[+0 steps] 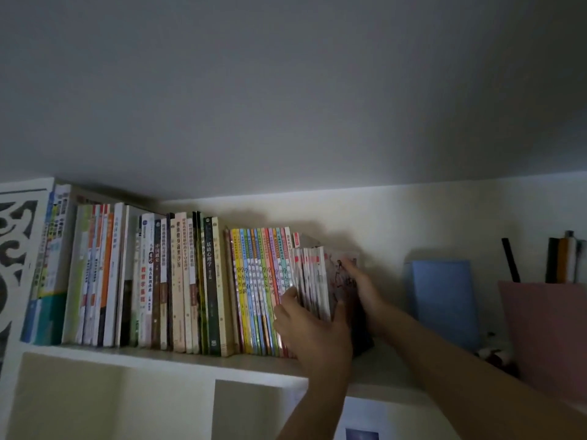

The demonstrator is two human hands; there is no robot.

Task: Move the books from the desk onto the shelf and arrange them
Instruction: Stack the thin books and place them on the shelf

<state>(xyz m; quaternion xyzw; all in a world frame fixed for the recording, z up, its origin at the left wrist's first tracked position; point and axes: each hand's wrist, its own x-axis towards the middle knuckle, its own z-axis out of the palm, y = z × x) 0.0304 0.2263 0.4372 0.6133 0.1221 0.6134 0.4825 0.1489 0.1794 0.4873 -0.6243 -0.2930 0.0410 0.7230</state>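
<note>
Both hands clamp a thin-spined book bundle [313,282] upright on the shelf [190,360]: left grip [313,331] curled around it, right grip [360,282] flat against its cover; bare shelf rightward, packed colourful spines leftward

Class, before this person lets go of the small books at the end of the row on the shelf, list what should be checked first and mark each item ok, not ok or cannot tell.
1. Both hands on the batch of small books: left hand at the front, right hand on the outer cover: ok.
2. Batch standing on the shelf: ok.
3. Batch pressed against the colourful thin books: ok.
4. Batch upright: not ok, tilted.
5. Support on the right: not ok, gap before the blue book.
6. Spines flush: cannot tell.
</note>
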